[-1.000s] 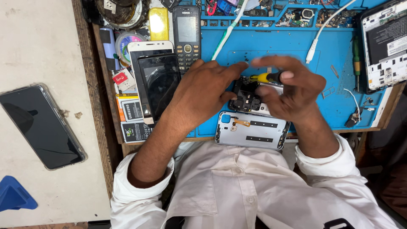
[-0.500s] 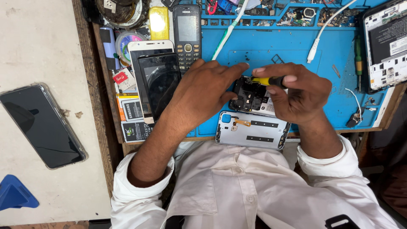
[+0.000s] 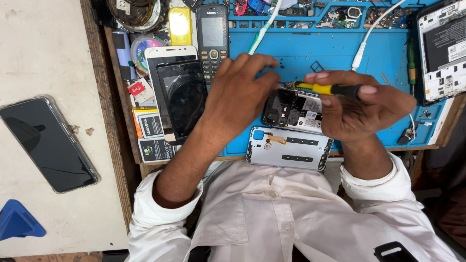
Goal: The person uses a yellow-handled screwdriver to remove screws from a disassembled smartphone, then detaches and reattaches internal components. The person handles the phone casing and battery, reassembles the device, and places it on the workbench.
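Back cover: silver back cover (image 3: 289,154) lies nearest the body, just below both hands.
Opened phone: opened phone (image 3: 292,110) sits between the hands, long axis left-right.
Left hand: left hand (image 3: 238,92) presses its left end, fingers spread.
Right hand: right hand (image 3: 361,104) pinches a yellow screwdriver (image 3: 326,89), tip seemingly at the phone's top edge.
Change: screwdriver now flatter, lifted slightly.

Opened phone (image 3: 291,109) flat on mat; yellow-handled screwdriver (image 3: 327,89) level above.

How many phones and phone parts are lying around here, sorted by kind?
Whole phones: 3 (black glass smartphone, white smartphone, black keypad phone)
Opened phones: 2 (one under the hands, one at right)
Loose silver back cover: 1
Total: 6
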